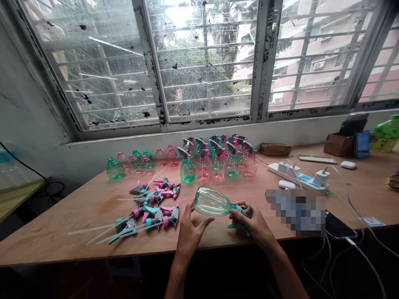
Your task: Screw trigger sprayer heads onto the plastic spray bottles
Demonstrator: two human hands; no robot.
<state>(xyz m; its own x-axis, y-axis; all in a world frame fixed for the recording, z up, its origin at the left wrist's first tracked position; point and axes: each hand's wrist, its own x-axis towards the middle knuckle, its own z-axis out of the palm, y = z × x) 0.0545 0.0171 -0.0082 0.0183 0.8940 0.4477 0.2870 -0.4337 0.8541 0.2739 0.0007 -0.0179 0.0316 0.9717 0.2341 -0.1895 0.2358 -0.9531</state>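
Note:
A clear green spray bottle [212, 202] lies on its side in the air above the table's front edge, its base to the left. My right hand [254, 226] is closed around its grey and teal spray head [245, 210] at the neck. By the base, my left hand [191, 228] has its thumb and fingers apart; its fingertips are beside the bottle, and I cannot tell whether they touch it. Loose pink, teal and grey trigger heads [156, 218] with thin tubes lie to the left of my left hand.
Several headless green and pink bottles [116, 169] stand at the back left. Bottles fitted with spray heads [188, 170] are grouped at the back middle. To the right are a power strip [299, 177] with cables, a phone [341, 226] and a cardboard box [339, 144].

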